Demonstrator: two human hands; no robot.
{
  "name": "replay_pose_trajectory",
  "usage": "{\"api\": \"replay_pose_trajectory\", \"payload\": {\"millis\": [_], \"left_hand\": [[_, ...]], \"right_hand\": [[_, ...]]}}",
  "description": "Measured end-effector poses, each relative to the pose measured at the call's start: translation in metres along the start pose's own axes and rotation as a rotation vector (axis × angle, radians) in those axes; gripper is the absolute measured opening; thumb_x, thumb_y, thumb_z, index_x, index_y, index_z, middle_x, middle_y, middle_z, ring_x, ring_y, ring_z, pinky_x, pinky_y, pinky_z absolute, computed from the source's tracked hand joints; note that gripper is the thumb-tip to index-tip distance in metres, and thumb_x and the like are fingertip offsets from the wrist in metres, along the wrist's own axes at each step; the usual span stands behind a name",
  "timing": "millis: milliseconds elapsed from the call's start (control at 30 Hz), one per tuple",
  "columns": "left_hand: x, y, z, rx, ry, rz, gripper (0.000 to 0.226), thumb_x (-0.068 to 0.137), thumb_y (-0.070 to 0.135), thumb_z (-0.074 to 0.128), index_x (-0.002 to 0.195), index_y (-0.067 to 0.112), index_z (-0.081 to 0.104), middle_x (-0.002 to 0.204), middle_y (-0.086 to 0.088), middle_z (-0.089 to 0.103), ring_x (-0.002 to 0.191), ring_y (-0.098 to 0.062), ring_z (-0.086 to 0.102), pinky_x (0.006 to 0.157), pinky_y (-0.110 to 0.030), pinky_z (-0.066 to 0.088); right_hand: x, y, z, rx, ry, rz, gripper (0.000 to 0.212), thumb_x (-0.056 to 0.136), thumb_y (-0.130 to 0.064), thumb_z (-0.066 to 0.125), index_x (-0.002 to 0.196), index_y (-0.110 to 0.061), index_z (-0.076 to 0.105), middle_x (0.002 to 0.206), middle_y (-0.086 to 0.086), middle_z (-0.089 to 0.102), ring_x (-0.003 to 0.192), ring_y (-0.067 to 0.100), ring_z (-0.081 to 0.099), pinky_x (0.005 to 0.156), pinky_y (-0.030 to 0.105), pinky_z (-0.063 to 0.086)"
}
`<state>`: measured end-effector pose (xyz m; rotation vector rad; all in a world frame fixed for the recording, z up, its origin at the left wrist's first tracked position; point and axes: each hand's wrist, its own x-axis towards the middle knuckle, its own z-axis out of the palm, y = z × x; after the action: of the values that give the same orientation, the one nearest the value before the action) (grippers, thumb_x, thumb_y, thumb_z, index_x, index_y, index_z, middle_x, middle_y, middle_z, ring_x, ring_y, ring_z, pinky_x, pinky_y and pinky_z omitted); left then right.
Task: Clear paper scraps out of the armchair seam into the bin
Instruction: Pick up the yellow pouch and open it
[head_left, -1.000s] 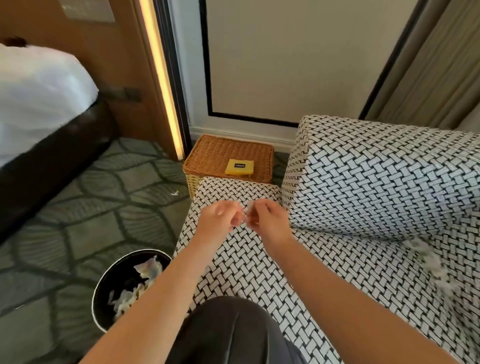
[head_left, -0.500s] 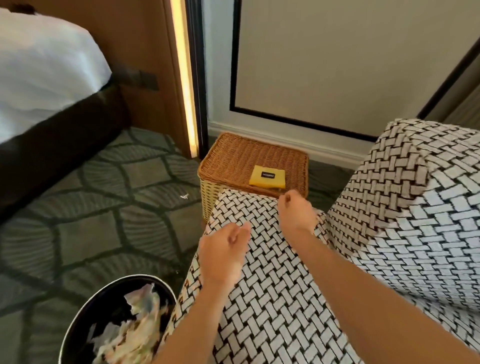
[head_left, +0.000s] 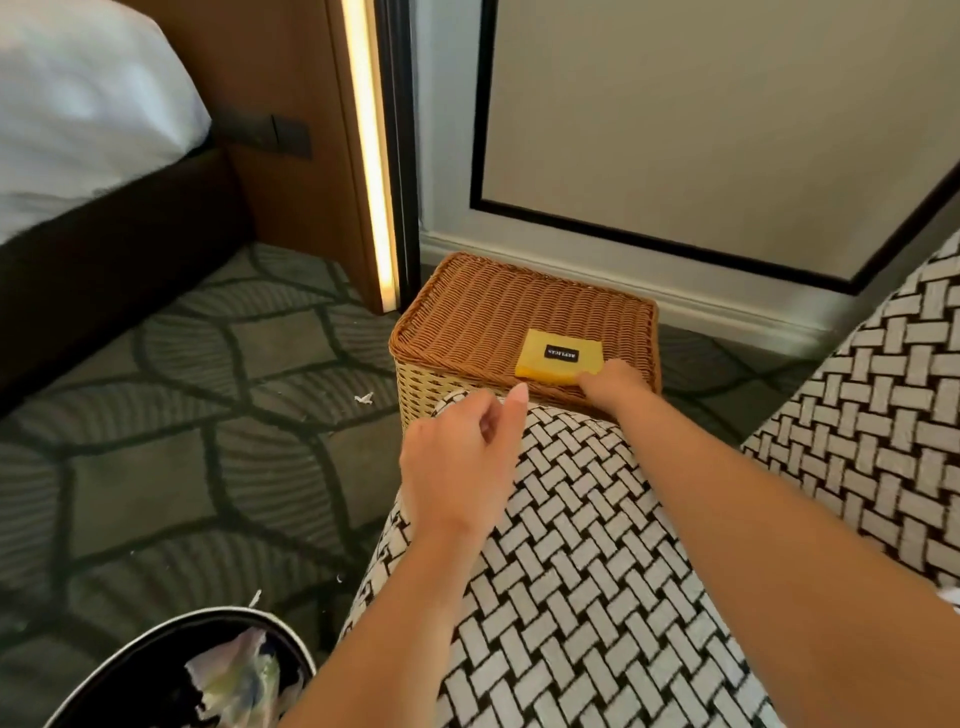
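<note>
Between scraps, it seems: your right hand (head_left: 613, 382) is at the pad (head_left: 560, 356), grip hidden; left hand (head_left: 460, 460) curls, contents unclear. Next: bin (head_left: 130, 691), lower left.

A bedroom, hotel-like, is indicated. A bed (head_left: 78, 130) with white bedding is recorded at 10 o'clock and patterned carpet (head_left: 156, 415) at 9 o'clock. A light strip (head_left: 369, 156) set in wood panelling is noted at 12 o'clock, and an upholstered armchair (head_left: 571, 571) at 5 o'clock.
</note>
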<state>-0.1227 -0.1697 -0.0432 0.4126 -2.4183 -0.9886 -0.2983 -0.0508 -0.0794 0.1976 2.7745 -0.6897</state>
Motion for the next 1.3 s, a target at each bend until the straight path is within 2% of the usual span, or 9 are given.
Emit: {"api": "replay_pose_trajectory", "payload": {"millis": [167, 300, 400, 467, 600, 700, 900, 1133, 1300], "left_hand": [[0.010, -0.002, 0.008, -0.011, 0.004, 0.013, 0.050, 0.085, 0.058, 0.029, 0.055, 0.021, 0.046, 0.046, 0.004, 0.047, 0.048, -0.011, 0.048, 0.057, -0.022, 0.038], [0.012, -0.002, 0.009, -0.007, 0.010, 0.019, 0.051, 0.084, 0.059, 0.029, 0.056, 0.021, 0.048, 0.046, 0.004, 0.047, 0.048, -0.011, 0.049, 0.054, -0.021, 0.037], [0.010, 0.000, 0.007, -0.043, 0.009, 0.004, 0.048, 0.085, 0.056, 0.031, 0.052, 0.023, 0.039, 0.044, 0.006, 0.039, 0.046, -0.011, 0.043, 0.058, -0.027, 0.036], [0.009, -0.001, 0.007, -0.086, 0.027, -0.016, 0.043, 0.086, 0.054, 0.032, 0.052, 0.027, 0.035, 0.047, 0.008, 0.038, 0.048, -0.009, 0.040, 0.059, -0.029, 0.036], [0.005, 0.000, 0.005, -0.116, 0.009, -0.046, 0.031, 0.087, 0.053, 0.031, 0.079, 0.033, 0.054, 0.074, 0.020, 0.052, 0.081, -0.002, 0.052, 0.087, -0.037, 0.046], [-0.008, 0.001, 0.004, -0.214, -0.029, -0.102, 0.035, 0.088, 0.053, 0.034, 0.098, 0.035, 0.062, 0.096, 0.020, 0.062, 0.099, -0.003, 0.056, 0.095, -0.042, 0.044], [-0.045, 0.030, -0.024, -0.488, -0.174, -0.357, 0.012, 0.092, 0.036, 0.047, 0.102, 0.036, 0.055, 0.104, 0.024, 0.054, 0.100, 0.008, 0.048, 0.092, -0.019, 0.038], [-0.095, 0.068, -0.076, -0.620, -0.287, -0.548, 0.045, 0.094, 0.044, 0.039, 0.131, 0.019, 0.047, 0.136, 0.003, 0.048, 0.118, -0.008, 0.044, 0.095, -0.024, 0.031], [-0.134, 0.107, -0.122, -0.723, -0.398, -0.760, 0.047, 0.096, 0.047, 0.033, 0.140, 0.031, 0.031, 0.149, 0.005, 0.029, 0.136, -0.017, 0.027, 0.109, -0.040, 0.021]], "right_hand": [[0.013, -0.001, -0.001, 0.045, 0.042, 0.076, 0.029, 0.093, -0.020, 0.048, 0.116, -0.003, 0.053, 0.106, 0.013, 0.058, 0.089, 0.027, 0.054, 0.073, 0.033, 0.043], [0.013, -0.001, -0.003, 0.219, 0.049, 0.098, 0.024, 0.092, -0.012, 0.047, 0.114, -0.003, 0.052, 0.105, 0.014, 0.056, 0.094, 0.029, 0.055, 0.077, 0.034, 0.044], [0.002, -0.005, -0.008, 0.400, 0.138, 0.042, 0.014, 0.094, -0.016, 0.042, 0.087, -0.010, 0.053, 0.086, 0.007, 0.052, 0.073, 0.021, 0.049, 0.064, 0.029, 0.040], [-0.007, -0.007, -0.011, 0.409, 0.218, -0.058, 0.028, 0.095, -0.019, 0.039, 0.068, -0.016, 0.045, 0.070, 0.000, 0.045, 0.058, 0.013, 0.039, 0.051, 0.027, 0.030], [-0.039, -0.011, -0.019, 0.586, 0.357, -0.195, 0.026, 0.099, -0.022, 0.036, 0.078, -0.017, 0.051, 0.069, -0.003, 0.047, 0.060, 0.010, 0.043, 0.053, 0.023, 0.035], [-0.069, -0.011, -0.028, 0.710, 0.427, -0.200, 0.023, 0.100, -0.024, 0.034, 0.088, -0.017, 0.053, 0.074, -0.006, 0.049, 0.067, 0.009, 0.048, 0.063, 0.023, 0.040], [-0.125, -0.018, -0.067, 0.818, 0.498, -0.239, 0.027, 0.100, -0.026, 0.035, 0.078, -0.014, 0.047, 0.069, -0.006, 0.044, 0.060, 0.006, 0.042, 0.058, 0.017, 0.037], [-0.219, -0.025, -0.128, 0.767, 0.353, -0.435, 0.025, 0.096, -0.030, 0.045, 0.077, -0.015, 0.053, 0.064, -0.007, 0.050, 0.047, -0.002, 0.045, 0.044, 0.012, 0.037], [-0.281, 0.000, -0.144, 0.521, 0.202, -0.563, 0.027, 0.092, -0.030, 0.051, 0.075, -0.011, 0.058, 0.073, 0.005, 0.061, 0.060, 0.013, 0.052, 0.059, 0.025, 0.047]]}}
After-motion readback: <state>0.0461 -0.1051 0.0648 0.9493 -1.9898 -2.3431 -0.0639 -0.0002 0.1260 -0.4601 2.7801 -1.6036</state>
